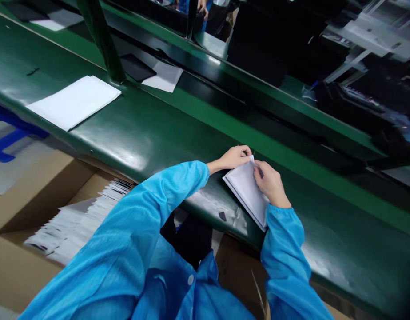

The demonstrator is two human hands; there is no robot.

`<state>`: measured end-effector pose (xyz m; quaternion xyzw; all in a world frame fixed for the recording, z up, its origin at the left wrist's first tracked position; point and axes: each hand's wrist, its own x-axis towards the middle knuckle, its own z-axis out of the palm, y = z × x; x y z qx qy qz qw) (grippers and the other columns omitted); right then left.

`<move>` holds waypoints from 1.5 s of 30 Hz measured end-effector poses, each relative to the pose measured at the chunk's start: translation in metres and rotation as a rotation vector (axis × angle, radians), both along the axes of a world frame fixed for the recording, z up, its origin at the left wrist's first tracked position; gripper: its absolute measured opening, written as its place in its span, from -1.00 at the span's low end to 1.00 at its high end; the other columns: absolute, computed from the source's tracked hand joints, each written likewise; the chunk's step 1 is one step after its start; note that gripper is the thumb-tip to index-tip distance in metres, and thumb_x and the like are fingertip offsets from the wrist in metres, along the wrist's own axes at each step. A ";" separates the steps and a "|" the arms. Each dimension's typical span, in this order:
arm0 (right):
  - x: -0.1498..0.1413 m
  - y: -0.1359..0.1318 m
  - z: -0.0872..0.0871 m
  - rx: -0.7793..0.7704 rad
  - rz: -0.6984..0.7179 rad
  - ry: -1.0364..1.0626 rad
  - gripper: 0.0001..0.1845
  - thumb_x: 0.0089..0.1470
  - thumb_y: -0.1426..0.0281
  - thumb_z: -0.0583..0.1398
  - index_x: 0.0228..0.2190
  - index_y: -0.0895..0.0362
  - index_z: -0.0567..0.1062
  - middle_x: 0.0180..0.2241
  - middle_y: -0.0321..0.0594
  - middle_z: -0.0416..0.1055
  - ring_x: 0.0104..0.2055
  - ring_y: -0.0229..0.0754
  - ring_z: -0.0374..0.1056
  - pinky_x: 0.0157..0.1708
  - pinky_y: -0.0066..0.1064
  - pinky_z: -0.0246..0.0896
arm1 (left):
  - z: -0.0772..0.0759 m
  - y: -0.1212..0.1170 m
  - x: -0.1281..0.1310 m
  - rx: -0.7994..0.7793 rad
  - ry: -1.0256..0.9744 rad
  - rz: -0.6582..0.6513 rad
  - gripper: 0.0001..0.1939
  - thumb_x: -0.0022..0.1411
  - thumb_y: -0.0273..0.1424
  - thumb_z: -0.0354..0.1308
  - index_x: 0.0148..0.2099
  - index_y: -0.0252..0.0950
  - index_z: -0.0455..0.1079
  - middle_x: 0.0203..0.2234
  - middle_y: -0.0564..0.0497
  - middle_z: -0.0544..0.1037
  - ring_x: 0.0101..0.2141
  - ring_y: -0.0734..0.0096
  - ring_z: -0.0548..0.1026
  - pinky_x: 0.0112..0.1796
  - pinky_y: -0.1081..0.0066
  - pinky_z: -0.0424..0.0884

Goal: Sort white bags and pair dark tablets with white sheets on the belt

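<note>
A small stack of white folded sheets (245, 189) lies on the green conveyor belt (158, 129) near its front edge. My left hand (234, 157) pinches the stack's far corner with its fingers. My right hand (270, 184) rests on top of the stack and grips the same corner from the other side. Both arms wear blue sleeves.
A white paper stack (74, 101) lies on the belt at the left. Another white sheet (164, 76) and a dark pad (137, 67) sit behind a green post (103, 40). An open cardboard box (41, 195) with several white leaflets (81, 218) stands below the belt at the left. Another person's hand (202, 7) shows at the top.
</note>
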<state>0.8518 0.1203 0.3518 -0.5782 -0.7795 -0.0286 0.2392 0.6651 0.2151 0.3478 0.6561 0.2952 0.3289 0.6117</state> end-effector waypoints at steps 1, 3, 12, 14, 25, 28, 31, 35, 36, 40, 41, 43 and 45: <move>0.001 0.000 0.000 -0.001 0.003 0.002 -0.65 0.31 0.35 0.06 0.00 0.09 0.56 -0.14 0.00 0.61 -0.16 0.06 0.56 -0.17 -0.14 0.48 | 0.000 0.000 0.000 0.003 0.002 -0.001 -0.91 0.15 -0.53 0.12 -0.25 -0.31 0.38 -0.55 0.16 0.47 -0.53 0.54 0.35 -0.44 0.51 0.18; 0.002 0.000 -0.001 -0.005 0.010 0.008 -0.64 0.29 0.36 0.07 0.00 0.09 0.56 -0.14 0.00 0.61 -0.17 0.05 0.56 -0.16 -0.14 0.49 | -0.001 0.000 0.000 0.017 0.010 -0.004 -0.91 0.15 -0.52 0.12 -0.25 -0.31 0.38 -0.56 0.16 0.46 -0.54 0.54 0.33 -0.45 0.50 0.17; -0.002 -0.001 -0.004 -0.024 -0.042 0.065 -0.70 0.27 0.28 0.11 -0.11 0.07 0.59 -0.22 -0.05 0.64 -0.23 0.01 0.56 -0.21 -0.19 0.46 | -0.009 0.003 -0.001 0.140 0.023 -0.071 -0.89 0.11 -0.50 0.09 -0.28 -0.31 0.41 -0.58 0.16 0.43 -0.50 0.52 0.32 -0.41 0.49 0.15; -0.004 -0.001 -0.005 -0.035 -0.074 0.052 -0.71 0.27 0.26 0.12 -0.12 0.07 0.59 -0.25 -0.06 0.64 -0.26 0.01 0.55 -0.25 -0.22 0.42 | -0.010 0.003 -0.002 0.136 -0.002 -0.097 -0.87 0.11 -0.49 0.07 -0.27 -0.31 0.41 -0.59 0.18 0.41 -0.52 0.53 0.29 -0.42 0.50 0.14; -0.018 -0.002 -0.003 0.006 -0.361 -0.012 -0.66 0.33 0.12 0.08 -0.27 0.08 0.50 -0.52 -0.20 0.49 -0.52 -0.12 0.36 -0.47 -0.39 -0.05 | 0.001 0.014 -0.009 -0.080 -0.062 -0.193 -0.71 0.10 -0.50 0.13 -0.09 -0.34 0.49 -0.57 0.15 0.41 -0.56 0.52 0.27 -0.47 0.48 0.14; -0.018 -0.002 -0.002 0.005 -0.415 0.010 -0.66 0.34 0.11 0.07 -0.29 0.08 0.47 -0.53 -0.22 0.46 -0.53 -0.14 0.34 -0.46 -0.39 -0.08 | 0.001 0.019 -0.013 -0.200 -0.104 -0.235 -0.58 0.04 -0.54 0.20 0.01 -0.34 0.45 -0.44 0.08 0.55 -0.53 0.53 0.35 -0.42 0.49 0.22; -0.016 -0.002 -0.002 0.008 -0.423 0.054 -0.67 0.35 0.12 0.07 -0.29 0.07 0.45 -0.52 -0.22 0.46 -0.51 -0.14 0.35 -0.45 -0.39 -0.05 | 0.000 0.022 -0.016 -0.288 -0.129 -0.283 -0.54 0.02 -0.56 0.24 0.03 -0.35 0.43 -0.26 -0.03 0.64 -0.44 0.50 0.48 -0.34 0.47 0.32; -0.014 -0.002 -0.004 0.016 -0.389 0.108 -0.71 0.33 0.14 0.06 -0.28 0.06 0.43 -0.49 -0.20 0.48 -0.48 -0.11 0.39 -0.43 -0.37 0.03 | -0.002 0.025 -0.018 -0.273 -0.146 -0.271 -0.59 -0.02 -0.57 0.29 -0.04 -0.38 0.48 -0.20 -0.07 0.65 -0.33 0.46 0.55 -0.21 0.42 0.39; -0.013 -0.002 -0.004 0.016 -0.383 0.114 -0.72 0.32 0.15 0.06 -0.28 0.06 0.43 -0.48 -0.19 0.48 -0.47 -0.10 0.39 -0.42 -0.37 0.04 | -0.003 0.025 -0.017 -0.262 -0.148 -0.264 -0.60 -0.02 -0.57 0.30 -0.06 -0.39 0.49 -0.22 -0.07 0.65 -0.32 0.45 0.55 -0.19 0.41 0.40; -0.014 -0.002 -0.006 0.022 -0.377 0.120 -0.75 0.30 0.17 0.07 -0.28 0.05 0.43 -0.47 -0.19 0.48 -0.46 -0.09 0.40 -0.42 -0.36 0.05 | -0.003 0.024 -0.017 -0.225 -0.144 -0.252 -0.65 -0.01 -0.59 0.29 -0.11 -0.40 0.52 -0.31 -0.03 0.63 -0.34 0.47 0.53 -0.20 0.43 0.39; -0.014 -0.002 -0.006 0.021 -0.377 0.126 -0.76 0.30 0.18 0.07 -0.28 0.05 0.43 -0.47 -0.19 0.48 -0.45 -0.09 0.40 -0.42 -0.37 0.06 | -0.003 0.024 -0.017 -0.217 -0.144 -0.251 -0.66 -0.01 -0.60 0.28 -0.11 -0.41 0.53 -0.32 -0.03 0.63 -0.34 0.48 0.53 -0.21 0.44 0.39; -0.014 -0.002 -0.005 0.010 -0.378 0.141 -0.78 0.28 0.19 0.10 -0.27 0.05 0.44 -0.46 -0.20 0.50 -0.45 -0.10 0.41 -0.42 -0.37 0.09 | -0.002 0.024 -0.017 -0.203 -0.143 -0.259 -0.66 -0.01 -0.62 0.26 -0.11 -0.41 0.55 -0.30 -0.05 0.65 -0.33 0.47 0.54 -0.19 0.43 0.41; -0.014 -0.002 -0.003 -0.011 -0.384 0.160 -0.80 0.26 0.20 0.12 -0.28 0.05 0.44 -0.46 -0.20 0.51 -0.45 -0.10 0.40 -0.41 -0.37 0.10 | -0.002 0.024 -0.016 -0.188 -0.137 -0.279 -0.63 -0.02 -0.64 0.23 -0.10 -0.42 0.57 -0.26 -0.08 0.67 -0.28 0.46 0.57 -0.15 0.43 0.43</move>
